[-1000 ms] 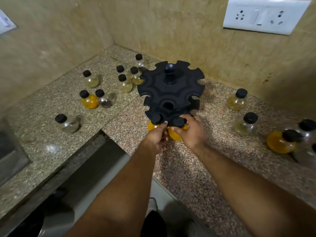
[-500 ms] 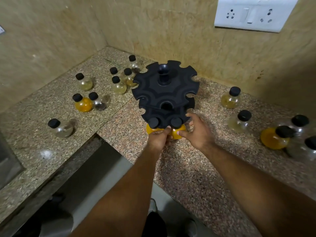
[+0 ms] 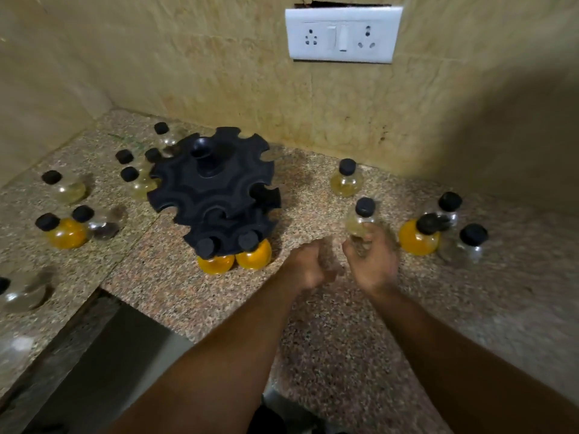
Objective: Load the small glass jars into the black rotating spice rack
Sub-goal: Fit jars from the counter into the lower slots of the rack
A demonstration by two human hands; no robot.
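The black rotating spice rack (image 3: 216, 189) stands on the granite counter near the wall corner. Two orange jars (image 3: 216, 263) (image 3: 254, 255) hang in neighbouring slots of its lower tier; the top tier's slots are empty. My right hand (image 3: 371, 264) is to the right of the rack, fingers wrapped around the base of a pale jar with a black cap (image 3: 362, 219). My left hand (image 3: 308, 267) hovers between rack and jar, loosely curled with nothing in it. Both hands are blurred.
Loose jars stand to the right: a pale yellow one (image 3: 346, 183), an orange one (image 3: 418, 238) and two clear ones (image 3: 470, 244). Several more stand left of the rack, including an orange one (image 3: 64, 234). The counter steps down at the front left (image 3: 94, 308). A wall socket (image 3: 343, 34) is above.
Both hands have left the orange jars in the rack's lower tier and moved right. My right hand has closed on the pale jar. The camera has swung right.
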